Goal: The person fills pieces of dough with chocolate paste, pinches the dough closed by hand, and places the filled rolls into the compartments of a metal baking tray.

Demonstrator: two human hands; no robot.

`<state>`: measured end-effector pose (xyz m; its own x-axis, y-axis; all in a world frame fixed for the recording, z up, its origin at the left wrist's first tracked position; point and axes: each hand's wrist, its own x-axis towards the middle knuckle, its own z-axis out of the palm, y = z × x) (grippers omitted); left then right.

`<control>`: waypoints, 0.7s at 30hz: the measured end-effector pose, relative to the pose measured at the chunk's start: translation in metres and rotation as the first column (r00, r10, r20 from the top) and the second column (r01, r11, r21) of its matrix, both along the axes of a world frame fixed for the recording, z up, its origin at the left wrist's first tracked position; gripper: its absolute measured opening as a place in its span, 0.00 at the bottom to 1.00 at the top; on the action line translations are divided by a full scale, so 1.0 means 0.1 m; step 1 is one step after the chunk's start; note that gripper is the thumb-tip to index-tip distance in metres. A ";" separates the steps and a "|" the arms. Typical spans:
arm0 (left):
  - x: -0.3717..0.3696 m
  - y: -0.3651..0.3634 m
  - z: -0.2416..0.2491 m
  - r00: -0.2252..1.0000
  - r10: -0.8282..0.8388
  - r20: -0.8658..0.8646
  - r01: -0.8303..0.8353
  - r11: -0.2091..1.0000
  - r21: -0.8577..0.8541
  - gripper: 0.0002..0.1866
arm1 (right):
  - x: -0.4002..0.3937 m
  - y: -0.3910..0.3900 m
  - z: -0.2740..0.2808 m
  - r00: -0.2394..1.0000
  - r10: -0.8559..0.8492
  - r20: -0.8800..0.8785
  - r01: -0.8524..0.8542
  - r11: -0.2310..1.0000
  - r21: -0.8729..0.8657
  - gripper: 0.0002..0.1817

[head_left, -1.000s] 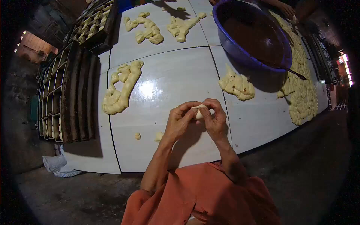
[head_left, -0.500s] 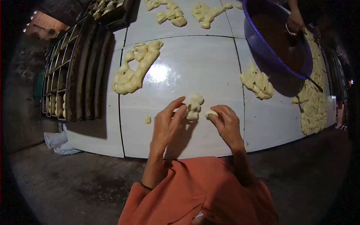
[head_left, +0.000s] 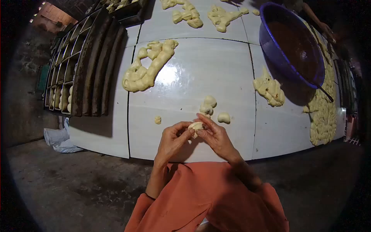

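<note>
Just above the table's near edge, my left hand (head_left: pixel 174 140) and my right hand (head_left: pixel 217 139) pinch a small piece of dough (head_left: pixel 196 126) between their fingertips. The fingers cover part of it. Beyond my fingers sits a small cluster of dough balls (head_left: pixel 210 101), one showing a dark spot; its nearest part is partly hidden by my right fingers. A separate dough ball (head_left: pixel 223 118) rests to the right of the cluster. To the left lies a small scrap of dough (head_left: pixel 157 120).
Compartmented metal trays (head_left: pixel 91 69) stand on edge at left, some compartments holding dough. Lumpy dough strips (head_left: pixel 152 69) lie farther back. A purple basin (head_left: pixel 266 42) of brown filling stands right, beside more dough (head_left: pixel 269 91) and a broad dough sheet (head_left: pixel 322 120). Another person's hand (head_left: pixel 327 31) is behind it.
My right hand has let go of a dough ball, now lying on the table. Both hands have come together on another dough piece. The other person's hand has left the basin.
</note>
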<state>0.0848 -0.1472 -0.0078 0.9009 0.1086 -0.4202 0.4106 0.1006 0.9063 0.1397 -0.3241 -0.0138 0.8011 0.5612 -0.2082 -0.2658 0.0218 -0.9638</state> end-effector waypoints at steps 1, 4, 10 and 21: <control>0.03 -0.03 0.04 1.000 0.009 0.001 -0.009 1.000 -0.020 0.14 | 0.02 -0.04 -0.01 0.998 0.017 -0.063 -0.017 1.000 -0.011 0.21; 0.15 -0.12 0.13 0.998 0.057 -0.003 -0.057 0.997 -0.049 0.13 | 0.12 -0.13 -0.03 0.995 -0.010 -0.099 0.009 1.000 -0.010 0.19; 0.34 -0.44 0.19 0.995 0.089 0.054 -0.086 0.995 -0.048 0.12 | 0.14 -0.27 0.08 0.987 -0.161 0.026 0.161 0.987 0.006 0.15; 0.96 -1.04 0.30 0.761 -0.103 0.641 -0.157 0.929 0.335 0.36 | 0.48 -0.69 0.38 0.776 -0.499 0.386 0.538 0.843 0.007 0.15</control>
